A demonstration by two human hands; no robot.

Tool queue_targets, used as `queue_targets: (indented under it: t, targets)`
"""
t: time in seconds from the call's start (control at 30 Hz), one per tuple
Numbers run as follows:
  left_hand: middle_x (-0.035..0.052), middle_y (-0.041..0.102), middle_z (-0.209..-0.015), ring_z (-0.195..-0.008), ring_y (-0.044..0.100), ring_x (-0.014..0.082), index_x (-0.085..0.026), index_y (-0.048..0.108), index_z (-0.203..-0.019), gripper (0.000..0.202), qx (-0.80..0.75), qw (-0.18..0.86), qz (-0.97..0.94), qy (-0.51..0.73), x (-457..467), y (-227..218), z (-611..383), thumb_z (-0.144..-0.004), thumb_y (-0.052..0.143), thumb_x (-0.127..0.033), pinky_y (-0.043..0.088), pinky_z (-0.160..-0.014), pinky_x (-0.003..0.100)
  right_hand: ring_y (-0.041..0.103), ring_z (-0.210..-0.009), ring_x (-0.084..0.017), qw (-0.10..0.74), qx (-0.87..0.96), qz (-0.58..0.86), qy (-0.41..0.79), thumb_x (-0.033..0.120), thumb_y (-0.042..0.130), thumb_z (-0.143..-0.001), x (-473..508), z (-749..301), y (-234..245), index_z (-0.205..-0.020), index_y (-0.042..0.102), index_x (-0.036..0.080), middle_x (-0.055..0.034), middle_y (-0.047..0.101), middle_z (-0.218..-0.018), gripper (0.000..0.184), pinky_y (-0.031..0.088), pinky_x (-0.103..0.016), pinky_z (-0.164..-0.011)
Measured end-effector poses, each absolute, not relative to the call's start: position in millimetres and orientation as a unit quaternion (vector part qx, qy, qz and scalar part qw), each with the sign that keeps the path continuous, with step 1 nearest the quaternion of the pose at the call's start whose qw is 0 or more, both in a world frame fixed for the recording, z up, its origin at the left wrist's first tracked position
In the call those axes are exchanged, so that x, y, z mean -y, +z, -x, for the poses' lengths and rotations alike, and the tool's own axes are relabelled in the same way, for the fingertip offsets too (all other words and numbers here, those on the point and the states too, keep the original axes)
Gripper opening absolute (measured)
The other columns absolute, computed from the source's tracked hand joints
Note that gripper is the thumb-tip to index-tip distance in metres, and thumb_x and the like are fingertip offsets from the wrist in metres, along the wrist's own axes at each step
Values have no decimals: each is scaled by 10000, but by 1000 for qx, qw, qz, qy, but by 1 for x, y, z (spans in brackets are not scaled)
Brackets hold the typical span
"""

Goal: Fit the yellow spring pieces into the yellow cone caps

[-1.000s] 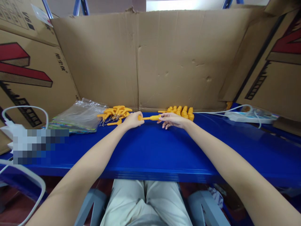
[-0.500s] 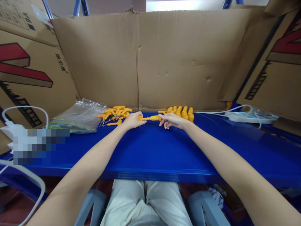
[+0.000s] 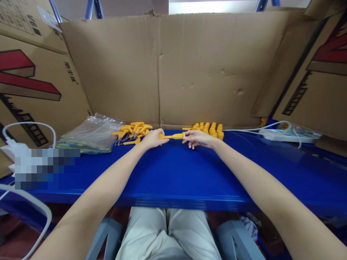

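Observation:
My left hand (image 3: 154, 138) is closed around the head end of a yellow plastic screw-shaped piece (image 3: 166, 137), its ridged shaft pointing right. A yellow ribbed sleeve (image 3: 177, 136) sits in line on the shaft's right end. The thumb and fingers of my right hand (image 3: 199, 139) pinch the sleeve's right end, the other fingers loosely curled. Beside my left hand lies a pile of yellow T-shaped pieces (image 3: 137, 127) with small metal chains (image 3: 132, 135). Behind my right hand stand rows of yellow ribbed pieces (image 3: 214, 129).
Clear plastic bags (image 3: 89, 135) lie stacked on the left of the blue table (image 3: 179, 173). A white power strip (image 3: 288, 134) with cables is at the right. Cardboard (image 3: 203, 68) walls in the back and sides. A white cable loop (image 3: 40, 204) hangs at lower left.
My right fingertips have shifted slightly on the sleeve, and more of its right end shows. The left hand holds the screw-shaped piece as before.

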State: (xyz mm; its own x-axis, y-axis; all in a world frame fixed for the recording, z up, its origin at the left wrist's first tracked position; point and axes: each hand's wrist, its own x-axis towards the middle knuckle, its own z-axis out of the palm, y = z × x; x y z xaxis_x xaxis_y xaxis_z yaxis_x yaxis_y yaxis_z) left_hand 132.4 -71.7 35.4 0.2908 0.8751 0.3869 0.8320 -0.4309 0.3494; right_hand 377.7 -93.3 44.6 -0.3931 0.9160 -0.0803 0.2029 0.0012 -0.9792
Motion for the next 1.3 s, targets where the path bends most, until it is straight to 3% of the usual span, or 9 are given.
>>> queue_targets:
  t: [0.1,0.2,0.43,0.6,0.7,0.87,1.3]
  targets:
    - [-32,548,-579,-589,497,153,-215,537,-785,310,-529,46,-803,270,72,35,-133,-691,674,-477,277,-572,258,574,-489,-74,324,644,440,536,319,691,-815,92,-377,44,-881,635,195,-69,704,-825,152,464,-178,-431]
    - [-37,540,-565,-584,492,150,-216,533,-783,311,-523,51,-806,273,71,35,-133,-688,679,-473,273,-570,257,536,-444,-67,319,654,448,519,420,629,-856,91,-376,43,-790,621,185,-65,686,-741,244,427,-175,-388]
    - [-43,531,-551,-568,480,146,-218,526,-775,312,-521,59,-806,276,71,34,-133,-683,690,-467,274,-556,253,560,-436,-98,303,644,473,519,558,550,-867,87,-375,40,-966,589,167,-114,700,-823,406,438,-215,-373]
    - [-46,544,-551,-557,486,140,-217,506,-757,304,-519,69,-807,274,72,36,-133,-687,693,-446,282,-555,253,686,-644,-184,313,603,459,572,509,422,-940,87,-379,44,-1146,550,224,-145,659,-1135,375,544,-304,-519]
    - [-43,555,-557,-568,498,144,-218,509,-751,307,-522,66,-804,276,73,36,-132,-681,699,-448,282,-553,254,699,-708,-189,314,608,452,573,443,475,-935,86,-383,45,-1165,557,236,-130,638,-1195,321,564,-314,-586]
    - [-37,564,-572,-594,515,154,-219,524,-760,304,-526,61,-803,274,72,36,-133,-684,697,-457,284,-558,257,702,-777,-188,317,637,443,546,269,673,-832,83,-387,42,-1179,584,236,-102,674,-1119,360,576,-312,-684]
    - [-44,533,-551,-580,492,150,-224,509,-748,318,-523,70,-804,274,72,35,-133,-669,693,-472,282,-564,256,604,-559,-97,361,628,454,519,262,634,-852,82,-377,39,-871,643,166,-76,692,-865,98,541,-240,-582]
